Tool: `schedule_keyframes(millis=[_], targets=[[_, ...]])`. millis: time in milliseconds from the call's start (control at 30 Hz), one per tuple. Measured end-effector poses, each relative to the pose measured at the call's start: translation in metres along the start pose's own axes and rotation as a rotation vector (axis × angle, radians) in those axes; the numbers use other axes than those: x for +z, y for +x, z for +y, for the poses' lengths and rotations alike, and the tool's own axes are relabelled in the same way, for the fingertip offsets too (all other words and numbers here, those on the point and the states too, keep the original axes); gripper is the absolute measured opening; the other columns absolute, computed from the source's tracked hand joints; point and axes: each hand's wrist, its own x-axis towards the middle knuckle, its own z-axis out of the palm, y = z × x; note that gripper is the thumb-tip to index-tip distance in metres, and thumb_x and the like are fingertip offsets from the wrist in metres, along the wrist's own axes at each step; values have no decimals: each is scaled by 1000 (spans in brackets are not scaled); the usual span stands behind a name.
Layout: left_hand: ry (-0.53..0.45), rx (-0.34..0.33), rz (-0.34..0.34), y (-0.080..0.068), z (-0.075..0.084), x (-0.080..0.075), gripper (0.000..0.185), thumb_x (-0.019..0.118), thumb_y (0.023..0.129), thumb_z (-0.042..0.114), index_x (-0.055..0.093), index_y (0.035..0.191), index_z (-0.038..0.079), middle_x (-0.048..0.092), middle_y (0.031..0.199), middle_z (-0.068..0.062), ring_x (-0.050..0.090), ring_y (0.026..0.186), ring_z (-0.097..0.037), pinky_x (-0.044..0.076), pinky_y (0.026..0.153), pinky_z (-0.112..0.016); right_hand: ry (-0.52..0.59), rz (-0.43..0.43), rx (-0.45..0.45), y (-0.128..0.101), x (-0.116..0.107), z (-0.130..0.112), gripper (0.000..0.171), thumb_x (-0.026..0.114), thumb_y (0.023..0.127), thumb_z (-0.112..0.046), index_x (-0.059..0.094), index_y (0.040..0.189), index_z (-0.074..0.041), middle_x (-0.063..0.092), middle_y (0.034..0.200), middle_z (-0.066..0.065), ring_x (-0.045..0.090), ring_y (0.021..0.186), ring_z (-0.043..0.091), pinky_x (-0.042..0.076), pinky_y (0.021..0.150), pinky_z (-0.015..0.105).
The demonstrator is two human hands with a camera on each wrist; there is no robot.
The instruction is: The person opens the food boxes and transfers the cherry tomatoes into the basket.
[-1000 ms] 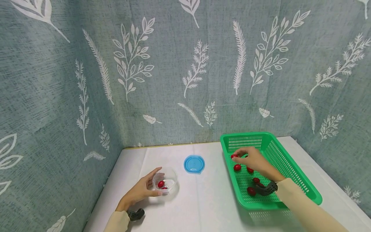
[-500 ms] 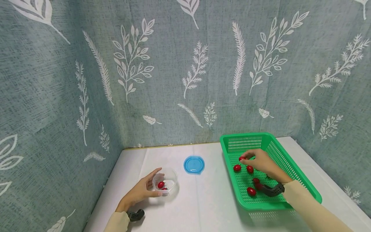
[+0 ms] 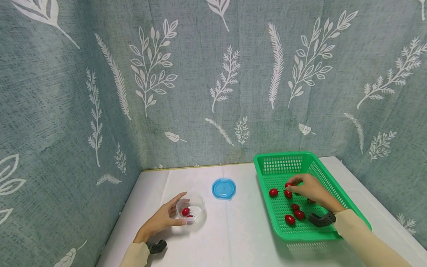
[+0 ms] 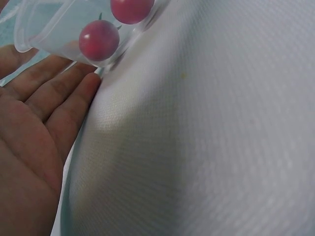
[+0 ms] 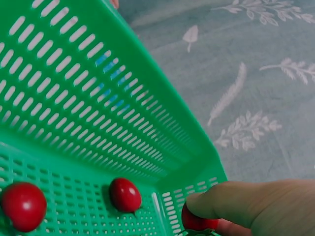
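My left hand (image 3: 162, 218) is curved round the side of a clear plastic container (image 3: 198, 200), thumb in front and fingers behind. Inside it lie red cherry tomatoes (image 4: 99, 40), two of them showing in the left wrist view. Over the green basket (image 3: 268, 218), my right hand (image 3: 310, 189) pinches a cherry tomato (image 5: 196, 221) between thumb and fingers, its green stem end facing down in the right wrist view. Just below those fingers, another cherry tomato (image 3: 288, 194) rests on the basket floor. Several more are spread around it, one tomato (image 3: 311, 201) partly hidden under the hand.
Between container and basket, a blue lid (image 3: 224, 189) lies flat on the white tablecloth (image 3: 237, 230). The basket's raised, slotted walls surround the right hand's area. A patterned grey-green curtain (image 3: 197, 92) hangs behind the table and along its sides.
My right hand has moved rightward inside the basket, carrying the pinched cherry tomato. Tomatoes near its wrist have come into fuller view. My left hand and the container have stayed put.
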Motion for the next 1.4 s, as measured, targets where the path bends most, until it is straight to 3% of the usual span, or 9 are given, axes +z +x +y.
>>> schedule_keyframes(millis=[100,233,333,467,600,1000,1133,1233,1400], targets=[[7,4,5,0,0,0,103,85,87,15,18,165,10,40,159,-21,35,147,-42,35,117,-37,-6,-6,11,-1,-2,4,27,77,94,-25,75,111,-5,68,112,15,61,85,25,52,64,38],[12,-6,8,0,0,0,104,86,86,15,19,165,11,40,160,-19,36,147,-41,38,114,-28,13,-16,20,-2,-4,8,26,77,94,-22,74,111,-3,68,111,16,52,62,20,47,53,36],[17,-1,7,0,-1,-1,104,86,86,14,19,165,12,40,160,-19,36,147,-40,38,115,-32,10,-14,1,-3,-5,11,26,77,93,-19,74,110,-1,67,107,15,47,59,18,45,51,35],[11,9,2,1,0,-1,103,85,86,13,19,165,11,39,159,-21,36,147,-41,35,117,-44,-19,-5,-19,-5,-7,13,27,78,91,-15,73,110,3,68,104,16,53,69,21,48,57,37],[7,8,3,1,0,-1,103,85,86,13,19,165,11,40,159,-21,36,147,-42,32,116,-50,-24,-9,22,-6,-7,14,26,78,90,-11,73,111,4,69,105,18,55,66,22,50,56,41],[-16,0,1,0,0,-1,103,85,86,12,19,165,12,39,160,-20,36,147,-40,32,117,-47,-6,-15,42,-6,-6,15,26,75,92,-9,72,114,4,69,109,19,55,59,21,51,55,43],[-7,-10,7,0,0,0,103,86,86,13,20,165,13,40,160,-20,34,148,-40,30,117,-51,-11,-7,32,-5,-7,10,30,74,95,-15,71,119,2,69,115,20,58,69,25,50,59,40],[4,-16,13,0,1,0,103,86,86,15,20,165,12,40,159,-19,34,148,-40,29,118,-52,7,-1,28,-3,-7,4,32,73,96,-20,71,122,-1,69,118,18,64,82,28,54,67,41],[4,-18,14,-1,2,1,103,86,86,15,20,165,12,40,159,-19,35,148,-39,29,117,-52,60,6,11,-1,0,-7,33,74,96,-23,72,122,-3,69,119,16,69,89,31,60,74,45]])
